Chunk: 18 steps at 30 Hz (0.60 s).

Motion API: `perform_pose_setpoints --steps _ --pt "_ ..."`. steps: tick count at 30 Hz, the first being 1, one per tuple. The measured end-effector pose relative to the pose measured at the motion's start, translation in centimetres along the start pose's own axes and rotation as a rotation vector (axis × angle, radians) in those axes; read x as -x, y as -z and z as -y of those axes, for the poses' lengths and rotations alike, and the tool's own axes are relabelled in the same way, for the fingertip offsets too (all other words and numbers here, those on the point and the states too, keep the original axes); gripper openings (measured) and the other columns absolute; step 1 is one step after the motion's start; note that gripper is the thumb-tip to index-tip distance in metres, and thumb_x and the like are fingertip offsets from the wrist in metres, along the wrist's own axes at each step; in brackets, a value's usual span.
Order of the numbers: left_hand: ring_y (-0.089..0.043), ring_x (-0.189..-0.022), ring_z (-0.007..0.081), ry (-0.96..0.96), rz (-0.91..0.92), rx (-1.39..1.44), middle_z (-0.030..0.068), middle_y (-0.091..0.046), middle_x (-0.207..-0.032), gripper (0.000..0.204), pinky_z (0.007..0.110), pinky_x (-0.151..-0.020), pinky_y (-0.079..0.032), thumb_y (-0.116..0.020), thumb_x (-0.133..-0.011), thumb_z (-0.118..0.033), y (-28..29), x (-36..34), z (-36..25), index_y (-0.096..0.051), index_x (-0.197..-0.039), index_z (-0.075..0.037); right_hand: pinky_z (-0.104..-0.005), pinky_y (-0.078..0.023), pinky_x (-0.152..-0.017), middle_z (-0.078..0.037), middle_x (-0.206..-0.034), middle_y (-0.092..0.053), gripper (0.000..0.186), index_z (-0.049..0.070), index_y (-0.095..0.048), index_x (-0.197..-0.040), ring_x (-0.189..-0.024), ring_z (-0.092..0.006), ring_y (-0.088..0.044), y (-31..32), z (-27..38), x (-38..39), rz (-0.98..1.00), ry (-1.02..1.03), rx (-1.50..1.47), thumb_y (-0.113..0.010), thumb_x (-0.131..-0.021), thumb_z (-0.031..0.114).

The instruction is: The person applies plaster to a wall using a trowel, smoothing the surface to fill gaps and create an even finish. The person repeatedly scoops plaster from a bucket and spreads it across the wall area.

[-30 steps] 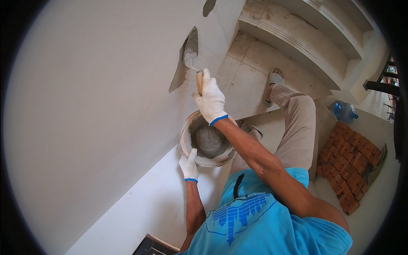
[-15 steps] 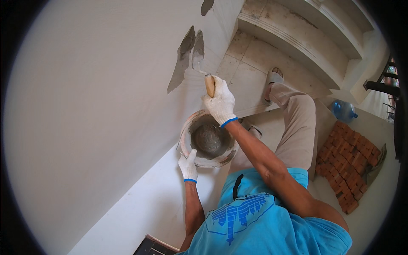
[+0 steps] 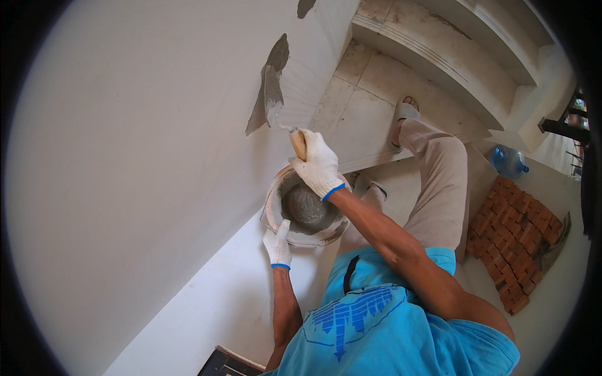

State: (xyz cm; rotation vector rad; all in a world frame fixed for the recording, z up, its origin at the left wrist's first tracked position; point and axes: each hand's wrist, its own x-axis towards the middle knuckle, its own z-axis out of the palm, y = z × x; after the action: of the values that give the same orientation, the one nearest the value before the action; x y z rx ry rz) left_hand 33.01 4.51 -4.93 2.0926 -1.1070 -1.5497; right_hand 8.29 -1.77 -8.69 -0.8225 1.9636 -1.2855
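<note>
My right hand (image 3: 318,164), in a white knit glove with a blue cuff, is closed round the wooden handle of a trowel (image 3: 299,144). The trowel's grey blade lies over a dark grey mortar patch (image 3: 276,55) on the white wall; whether it touches cannot be made out. Below, my left hand (image 3: 278,245), gloved alike, grips the near left rim of a round bucket (image 3: 271,207). Wet grey mortar (image 3: 308,207) sits in the bottom of the bucket. My right wrist passes over the bucket's far right edge.
The pale wall (image 3: 144,156) runs along my left. Curved stairs (image 3: 439,56) rise at the far right. A stack of red bricks (image 3: 511,241) and a blue water jug (image 3: 508,161) are on the right. A dark-framed object (image 3: 229,363) lies at the lower edge.
My right hand has moved the trowel left and slightly nearer, so its blade now overlaps the mortar patch on the wall. My left hand and the bucket have stayed in place.
</note>
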Motion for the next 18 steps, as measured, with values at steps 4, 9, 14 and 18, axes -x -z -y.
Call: perform_pose_setpoints --steps 4,9,14,18 --pt "-0.059 -0.114 0.0173 -0.080 0.010 0.043 0.0095 -0.062 -0.129 0.061 0.033 -0.103 -0.048 -0.073 -0.095 -0.011 -0.5 0.2 -0.2 -0.051 -0.146 0.013 -0.0484 -0.055 -0.093 -0.019 -0.122 -0.064 0.055 0.007 -0.060 -0.130 -0.112 -0.0431 -0.065 0.4 -1.7 0.3 -0.059 -0.006 -0.069 -0.078 -0.079 0.016" --pt "-0.058 -0.121 0.0190 0.030 0.030 0.024 0.0123 -0.060 -0.138 0.066 0.033 -0.107 -0.046 -0.071 -0.095 -0.010 0.6 -0.7 1.2 -0.047 -0.152 0.013 -0.0480 -0.055 -0.093 -0.018 -0.120 -0.065 0.054 0.007 -0.061 -0.131 -0.110 -0.0430 -0.067 0.2 -2.0 -1.4 -0.103 -0.039 -0.077 -0.077 -0.080 0.015" --pt "-0.059 -0.121 0.0200 -0.005 -0.005 -0.020 0.0130 -0.060 -0.138 0.066 0.034 -0.107 -0.047 -0.072 -0.094 -0.009 0.0 0.1 0.4 -0.047 -0.151 0.012 -0.0471 -0.055 -0.091 -0.017 -0.117 -0.069 0.051 0.010 -0.063 -0.130 -0.107 -0.0414 -0.069 0.0 -1.0 -1.9 -0.087 -0.091 -0.113 -0.077 -0.082 0.019" --pt "-0.057 -0.125 0.0210 -0.027 0.008 0.025 0.0136 -0.058 -0.142 0.065 0.035 -0.109 -0.045 -0.072 -0.094 -0.008 -0.6 0.6 -0.6 -0.048 -0.151 0.012 -0.0468 -0.056 -0.090 -0.017 -0.116 -0.070 0.050 0.010 -0.063 -0.128 -0.106 -0.0410 -0.070 -0.9 -0.7 -1.7 -0.123 -0.072 -0.146 -0.079 -0.082 0.022"
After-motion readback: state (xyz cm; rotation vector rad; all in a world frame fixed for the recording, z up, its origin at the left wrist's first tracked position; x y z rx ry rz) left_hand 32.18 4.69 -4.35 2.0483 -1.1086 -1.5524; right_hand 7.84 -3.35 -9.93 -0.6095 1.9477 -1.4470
